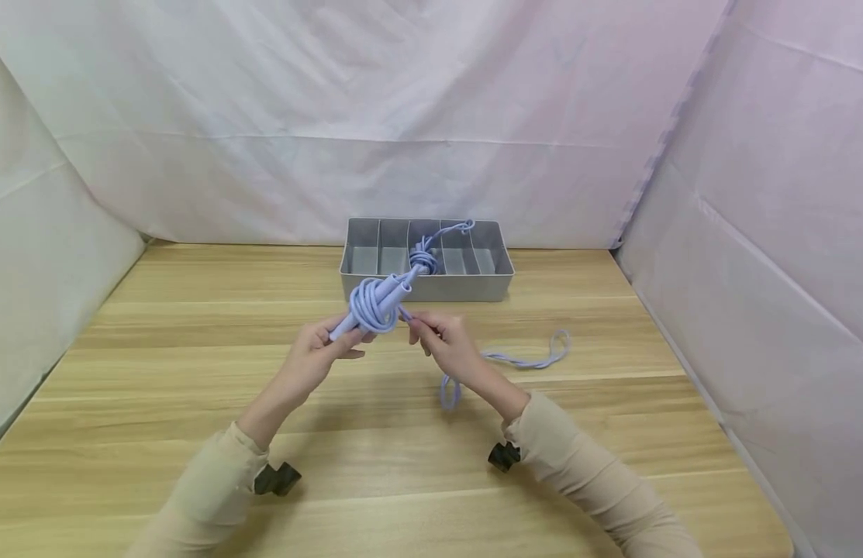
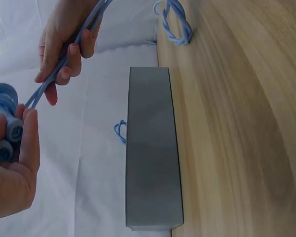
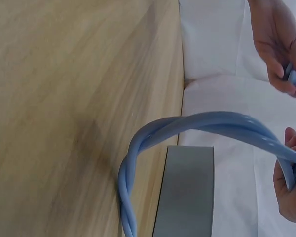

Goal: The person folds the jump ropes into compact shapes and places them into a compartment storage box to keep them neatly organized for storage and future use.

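My left hand (image 1: 311, 355) grips the two handles of a light blue jump rope (image 1: 372, 306), held in the air in front of the grey tray. Several turns of cord wrap round the middle of these handles. To its right, my right hand (image 1: 441, 339) pinches the doubled cord close to the bundle. In the left wrist view the cord (image 2: 64, 58) runs taut from the handles through the right fingers. The twisted free length (image 3: 207, 121) arcs down past the right hand in the right wrist view. Its looped tail (image 1: 532, 363) shows beyond the right wrist in the head view.
A grey compartment tray (image 1: 466, 290) stands at the back of the wooden table (image 1: 194, 333). Another blue cord bundle (image 1: 422, 256) lies in a middle compartment, its thin looped end reaching up over the dividers. White cloth (image 1: 264, 178) hangs behind and at both sides.
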Motion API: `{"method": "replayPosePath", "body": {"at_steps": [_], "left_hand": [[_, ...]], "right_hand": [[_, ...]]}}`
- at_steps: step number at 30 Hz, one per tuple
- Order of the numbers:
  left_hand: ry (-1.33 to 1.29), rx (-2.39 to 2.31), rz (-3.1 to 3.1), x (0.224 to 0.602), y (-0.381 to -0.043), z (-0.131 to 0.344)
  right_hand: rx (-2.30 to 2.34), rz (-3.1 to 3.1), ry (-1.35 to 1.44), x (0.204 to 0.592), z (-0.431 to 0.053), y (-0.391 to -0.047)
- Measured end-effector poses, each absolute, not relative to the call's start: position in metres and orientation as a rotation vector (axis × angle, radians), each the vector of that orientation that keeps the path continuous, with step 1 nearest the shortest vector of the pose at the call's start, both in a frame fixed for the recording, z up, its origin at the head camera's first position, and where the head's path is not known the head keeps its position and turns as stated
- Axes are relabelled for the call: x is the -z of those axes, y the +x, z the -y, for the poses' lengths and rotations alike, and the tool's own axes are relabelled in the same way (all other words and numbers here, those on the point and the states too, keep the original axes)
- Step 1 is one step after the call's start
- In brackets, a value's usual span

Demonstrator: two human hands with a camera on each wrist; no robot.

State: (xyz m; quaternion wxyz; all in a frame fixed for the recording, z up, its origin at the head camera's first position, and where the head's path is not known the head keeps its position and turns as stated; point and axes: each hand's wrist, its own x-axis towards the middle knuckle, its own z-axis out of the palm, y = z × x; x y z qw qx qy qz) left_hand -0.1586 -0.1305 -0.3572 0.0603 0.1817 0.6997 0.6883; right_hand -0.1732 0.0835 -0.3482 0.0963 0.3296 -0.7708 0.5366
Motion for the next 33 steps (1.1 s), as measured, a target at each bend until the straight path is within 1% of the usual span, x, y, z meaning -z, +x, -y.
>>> {"method": "replayPosePath", "body": {"at_steps": [5, 12, 20, 25, 33], "left_hand": [[0.471, -2.145, -2.147, 0.363, -0.159, 0.124], [0.447, -2.172, -2.161, 0.371, -0.160, 0.119], [0.387, -2.206, -2.189, 0.375, -0.162, 0.115], [0.320, -2.233, -2.233, 0.377, -0.165, 0.118], [0.216, -2.275, -2.306, 0.376, -0.168, 0.122]], "right_hand": [[-1.626, 2.353, 0.851, 0.349, -0.080, -0.168], [-1.717, 2.422, 0.737, 0.352, -0.078, -0.165], [-1.976, 2.425, 0.526, 0.378, -0.077, -0.173], [-2.194, 2.348, 0.361, 0.379, -0.074, -0.168], [-2.433, 2.316, 0.214, 0.375, -0.072, -0.160]]}}
